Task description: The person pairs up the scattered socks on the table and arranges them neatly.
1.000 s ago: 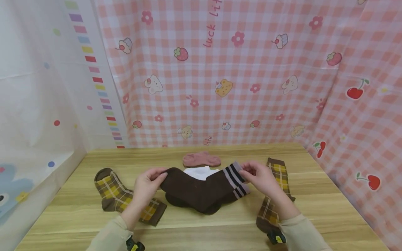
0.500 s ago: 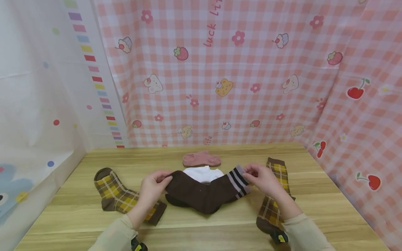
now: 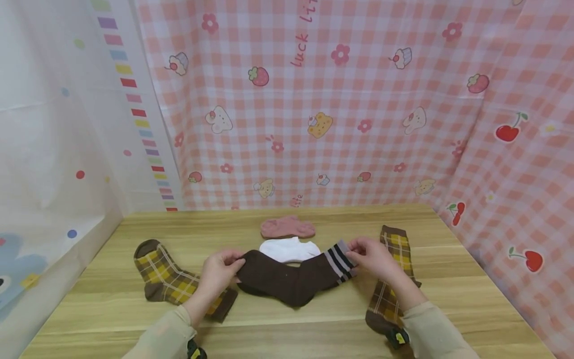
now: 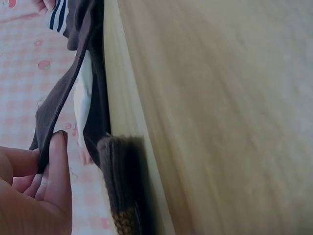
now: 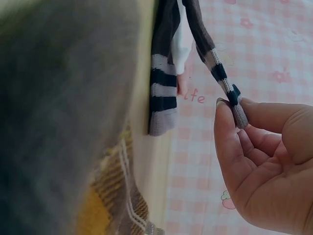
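A dark brown sock (image 3: 269, 271) with a grey and black striped cuff is stretched between both hands. My left hand (image 3: 217, 274) pinches its toe between thumb and fingers. At the other end, my right hand (image 3: 374, 259) pinches the cuff's edge. The middle of this sock sags over a second brown sock (image 5: 164, 93) of the same kind, which lies on the table, mostly hidden in the head view. In both wrist views the held ends are raised off the lower sock. White socks (image 3: 287, 249) lie just behind the brown ones.
Behind the white socks are pink socks (image 3: 287, 228). One plaid yellow-brown sock (image 3: 163, 274) lies at the left, partly under the left forearm. Another plaid sock (image 3: 399, 249) lies at the right, overlapped by the right forearm. A checked cloth (image 3: 287, 149) hangs behind the wooden table (image 3: 287, 329).
The held brown sock has come down and slightly right, more in line with the sock below. More of the white socks shows. Both hands keep their pinch.
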{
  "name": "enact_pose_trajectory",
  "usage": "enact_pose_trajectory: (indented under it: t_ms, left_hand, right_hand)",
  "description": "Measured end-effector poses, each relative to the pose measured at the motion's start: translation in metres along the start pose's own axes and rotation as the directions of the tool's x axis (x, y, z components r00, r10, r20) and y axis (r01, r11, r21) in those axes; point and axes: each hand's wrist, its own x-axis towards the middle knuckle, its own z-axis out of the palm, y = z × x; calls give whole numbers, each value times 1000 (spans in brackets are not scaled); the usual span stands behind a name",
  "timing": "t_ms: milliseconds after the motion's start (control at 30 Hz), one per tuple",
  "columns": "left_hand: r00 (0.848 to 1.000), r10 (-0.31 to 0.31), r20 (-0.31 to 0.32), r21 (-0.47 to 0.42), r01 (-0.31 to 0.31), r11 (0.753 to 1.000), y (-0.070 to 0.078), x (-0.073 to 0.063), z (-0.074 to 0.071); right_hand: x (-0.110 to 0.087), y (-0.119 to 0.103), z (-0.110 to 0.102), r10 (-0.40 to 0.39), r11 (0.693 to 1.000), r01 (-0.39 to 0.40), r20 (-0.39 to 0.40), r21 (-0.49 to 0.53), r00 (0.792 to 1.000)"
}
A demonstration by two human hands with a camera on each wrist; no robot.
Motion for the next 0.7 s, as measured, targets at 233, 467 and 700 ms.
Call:
enact_pose_trajectory:
  t_ms: [233, 467, 700]
  left_hand:
    - [999, 16, 51, 76, -20, 997, -5, 0, -3]
    - [993, 22, 113, 166, -40, 985, -5, 0, -7]
    - [985, 22, 173, 231, -62, 971, -3, -1, -9]
  right_hand:
    - [3, 6, 3, 53, 997, -57, 68, 59, 996]
    - [7, 13, 6, 67, 996, -73, 104, 54, 992]
    - [9, 16, 8, 68, 997, -71, 123, 20, 990]
